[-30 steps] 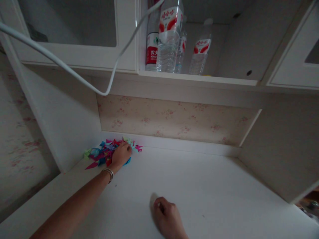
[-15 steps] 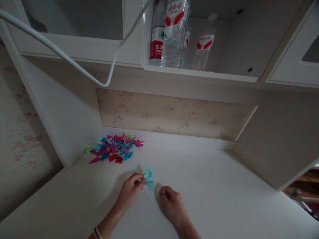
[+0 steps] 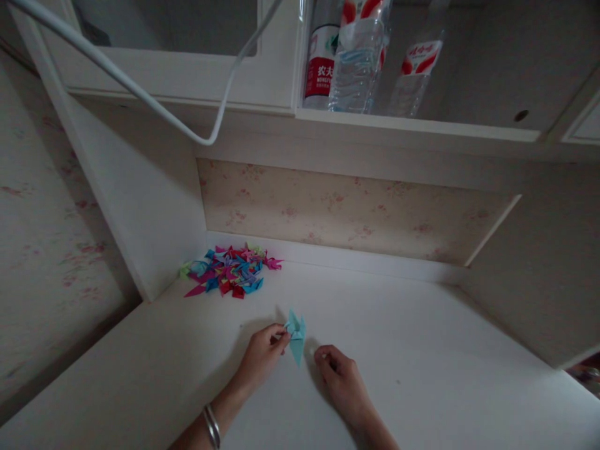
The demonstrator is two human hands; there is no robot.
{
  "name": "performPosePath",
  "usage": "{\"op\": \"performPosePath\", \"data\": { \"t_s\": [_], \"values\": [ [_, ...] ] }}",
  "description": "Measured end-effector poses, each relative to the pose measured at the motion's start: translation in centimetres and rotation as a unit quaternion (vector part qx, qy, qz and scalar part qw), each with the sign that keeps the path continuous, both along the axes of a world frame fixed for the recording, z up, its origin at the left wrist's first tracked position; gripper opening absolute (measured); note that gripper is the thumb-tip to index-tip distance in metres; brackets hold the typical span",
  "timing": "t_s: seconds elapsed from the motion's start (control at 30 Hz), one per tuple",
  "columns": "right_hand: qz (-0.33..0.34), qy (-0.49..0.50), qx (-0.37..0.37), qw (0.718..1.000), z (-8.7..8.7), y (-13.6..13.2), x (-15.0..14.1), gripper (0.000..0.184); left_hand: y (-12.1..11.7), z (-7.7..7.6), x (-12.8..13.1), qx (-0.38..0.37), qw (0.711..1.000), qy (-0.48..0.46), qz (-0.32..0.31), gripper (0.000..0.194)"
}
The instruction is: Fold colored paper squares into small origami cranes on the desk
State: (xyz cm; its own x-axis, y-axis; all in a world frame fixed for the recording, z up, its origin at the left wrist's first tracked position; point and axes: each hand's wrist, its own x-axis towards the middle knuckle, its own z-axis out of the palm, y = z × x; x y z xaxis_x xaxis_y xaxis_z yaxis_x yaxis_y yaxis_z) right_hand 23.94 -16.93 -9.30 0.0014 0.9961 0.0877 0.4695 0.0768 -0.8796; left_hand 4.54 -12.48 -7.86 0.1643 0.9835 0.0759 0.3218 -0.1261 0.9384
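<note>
Where the left arm comes in low, metal bangles [image 3: 212, 427] circle the wrist, and nearby on the other side the right hand [image 3: 342, 378] sits low over the white tabletop [image 3: 422, 337], fingers curled in toward the thumb; whether the tips meet or pinch something thin, I cannot tell. Just beyond, the left hand [image 3: 262, 355] grips a pale turquoise folded-paper piece [image 3: 297, 344] by its left edge between thumb and fingertips. The piece sits in front of the right fingertips, near but apart from them, its long point turned toward the person. A second ago that left hand was in the heap of coloured folded papers [image 3: 232, 272] at the back left corner; now it is clear of it, with this single piece brought to the middle. To my judgement, the picking-out is done, and the piece lies within easy reach of both hands. Behind the heap runs flowered wallpaper [image 3: 328, 206], with plastic bottles [image 3: 356, 69] standing in the cupboard above.
</note>
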Motion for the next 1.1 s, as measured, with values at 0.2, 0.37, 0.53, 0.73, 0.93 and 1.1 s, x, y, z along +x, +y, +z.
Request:
{"op": "performPosePath", "data": {
  "t_s": [0.2, 0.37, 0.53, 0.73, 0.93, 1.1],
  "values": [
    [0.005, 0.018, 0.009, 1.0, -0.5, 0.1, 0.0, 0.036, 0.2, -0.7, 0.0, 0.03, 0.999, 0.003, -0.029, 0.029],
    [0.02, 0.064, 0.026, 0.997, -0.4, -0.1, 0.0, 0.04, -0.4, -0.1, 0.3, 0.031, 0.996, 0.03, -0.075, 0.027],
    [0.09, 0.046, 0.075, 0.992, -0.2, -0.4, 0.3, 0.055, -1.3, 0.7, 1.1, 0.045, 0.99, 0.039, -0.125, 0.021],
    [0.103, -0.012, 0.09, 0.991, 0.1, -0.6, 0.3, 0.05, -1.9, 1.0, 1.2, 0.051, 0.989, 0.048, -0.133, 0.017],
    [0.088, -0.035, 0.074, 0.993, 0.4, -0.8, 0.2, 0.045, -2.0, 1.4, 1.1, 0.048, 0.987, 0.037, -0.151, 0.018],
    [0.082, -0.044, 0.073, 0.993, 0.5, -0.8, 0.1, 0.038, -2.0, 1.4, 1.3, 0.047, 0.989, 0.032, -0.138, 0.019]
  ]
}}
